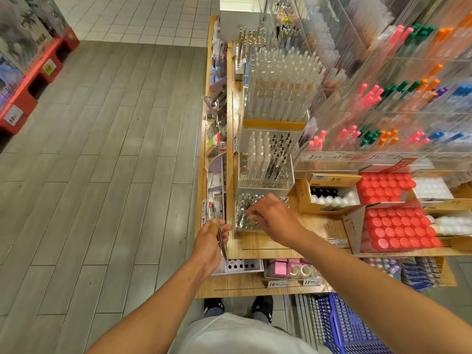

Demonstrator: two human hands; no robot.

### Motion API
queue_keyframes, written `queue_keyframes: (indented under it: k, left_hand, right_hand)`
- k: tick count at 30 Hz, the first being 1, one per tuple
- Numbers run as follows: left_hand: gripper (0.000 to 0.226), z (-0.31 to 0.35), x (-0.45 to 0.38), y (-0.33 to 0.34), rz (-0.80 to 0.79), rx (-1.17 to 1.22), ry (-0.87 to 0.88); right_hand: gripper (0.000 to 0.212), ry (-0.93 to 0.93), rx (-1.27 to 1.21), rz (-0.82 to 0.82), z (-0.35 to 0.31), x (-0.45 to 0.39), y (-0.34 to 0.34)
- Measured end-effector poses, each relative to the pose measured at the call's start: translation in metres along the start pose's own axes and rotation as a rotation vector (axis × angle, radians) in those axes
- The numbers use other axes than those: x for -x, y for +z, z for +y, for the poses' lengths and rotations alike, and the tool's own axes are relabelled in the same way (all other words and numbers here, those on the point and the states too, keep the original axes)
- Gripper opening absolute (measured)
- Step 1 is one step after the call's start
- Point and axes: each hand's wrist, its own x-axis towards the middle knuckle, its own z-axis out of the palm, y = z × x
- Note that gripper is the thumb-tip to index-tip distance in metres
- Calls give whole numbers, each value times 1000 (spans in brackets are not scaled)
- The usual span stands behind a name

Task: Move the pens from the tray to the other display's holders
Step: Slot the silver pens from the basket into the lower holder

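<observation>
Left hand [210, 236], nearest, grips a few slim pens [221, 238] mid-barrel. Right hand [274, 218] reaches into the clear tray [240, 227] on the worktop [314, 226]; fingers apparently closing on pens, though blurred. Pens: light, rigid, slippery; best pinched mid-barrel.

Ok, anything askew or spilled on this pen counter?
Nothing spilled. The clear tray holds loose pens lying in a jumble, unlike the upright ones in the acrylic holder behind. The left hand grips pens; the right hand reaches into the tray.
</observation>
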Motion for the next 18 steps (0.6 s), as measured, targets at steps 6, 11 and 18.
queue_keyframes:
  k: [6,11,18]
  left_hand:
    - [21,6,1,7,52,-340,300]
    - [16,8,-3,6,121,-579,593]
    - [11,7,-6,9,56,-865,778]
  right_hand:
    - [18,-11,90,-5,1,-2,19]
    - [18,-27,306,-44,-7,-7,26]
    - [10,-52,190,146,-2,3,30]
